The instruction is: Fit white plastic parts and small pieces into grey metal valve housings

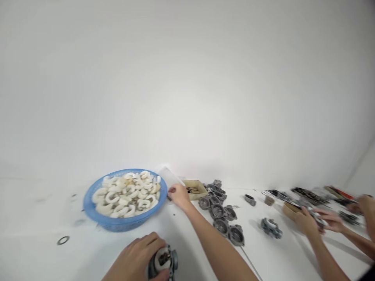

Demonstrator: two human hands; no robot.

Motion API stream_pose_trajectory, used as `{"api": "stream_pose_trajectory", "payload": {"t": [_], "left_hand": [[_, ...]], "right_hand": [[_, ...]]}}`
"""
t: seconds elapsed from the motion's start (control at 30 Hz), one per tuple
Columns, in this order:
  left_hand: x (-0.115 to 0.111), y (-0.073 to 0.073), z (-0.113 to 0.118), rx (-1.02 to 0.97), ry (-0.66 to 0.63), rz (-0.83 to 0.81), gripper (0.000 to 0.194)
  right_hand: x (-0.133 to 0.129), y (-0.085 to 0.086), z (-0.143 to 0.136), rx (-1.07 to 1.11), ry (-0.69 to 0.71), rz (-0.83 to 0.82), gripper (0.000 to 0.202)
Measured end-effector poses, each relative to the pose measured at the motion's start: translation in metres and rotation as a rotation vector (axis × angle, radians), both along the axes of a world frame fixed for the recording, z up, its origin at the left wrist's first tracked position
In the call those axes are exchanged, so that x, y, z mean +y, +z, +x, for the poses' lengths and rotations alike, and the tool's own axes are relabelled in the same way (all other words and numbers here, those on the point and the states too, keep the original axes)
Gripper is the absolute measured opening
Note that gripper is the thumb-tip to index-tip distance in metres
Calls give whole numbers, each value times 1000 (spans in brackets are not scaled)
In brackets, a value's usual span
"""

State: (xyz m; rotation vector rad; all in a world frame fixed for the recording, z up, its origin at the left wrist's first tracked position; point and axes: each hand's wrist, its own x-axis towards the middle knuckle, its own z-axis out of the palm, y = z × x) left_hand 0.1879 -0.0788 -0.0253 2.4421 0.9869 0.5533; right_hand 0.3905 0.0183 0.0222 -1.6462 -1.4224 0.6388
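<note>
My left hand (140, 257) is closed around a grey metal carburetor (175, 259) low in the view. A white U-shaped float (159, 260) sits in its upturned side, with small brassy parts in the middle. Farther off, my right hand (179, 196) reaches beside a blue plastic basket (89, 212) and over a clear shallow tray (172, 177). Its fingertips are pinched together; whatever they hold is too small to make out. White U-shaped floats (124, 199) fill the basket in a heap.
Grey metal bowls (218, 210) cluster right of my right forearm, near a yellowish box (200, 187). A carburetor (271, 228) lies farther right. Co-workers' hands (307, 224) handle parts at the right. A flat ring (63, 240) lies at left.
</note>
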Motion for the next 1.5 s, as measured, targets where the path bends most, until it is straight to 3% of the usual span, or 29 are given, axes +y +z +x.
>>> {"api": "stream_pose_trajectory", "payload": {"t": [0.03, 0.07, 0.17, 0.3, 0.47, 0.73, 1.0, 1.5], "left_hand": [[-4, 10, 0, 19, -1, -19, 36], [-7, 18, 0, 41, 0, -32, 36], [-14, 29, -1, 55, -9, -60, 32], [-16, 25, -1, -8, -7, -72, 25], [-15, 17, 1, -32, 0, -52, 31], [-17, 14, 2, -56, -10, 20, 28], [-17, 14, 0, -55, -21, 70, 28], [-16, 14, -1, -45, -36, 67, 25]], "right_hand": [[-5, -3, 3, 29, 42, -13, 15], [-13, -7, 9, 66, 81, -10, 23], [-48, -21, 24, 201, 188, -74, 22], [-93, -48, 27, 374, 293, -188, 25], [-111, -70, 17, 640, 282, -252, 23], [-118, -62, 12, 704, 286, -314, 26], [-116, -67, 11, 777, 270, -302, 33], [-119, -65, 13, 678, 317, -327, 26]]}}
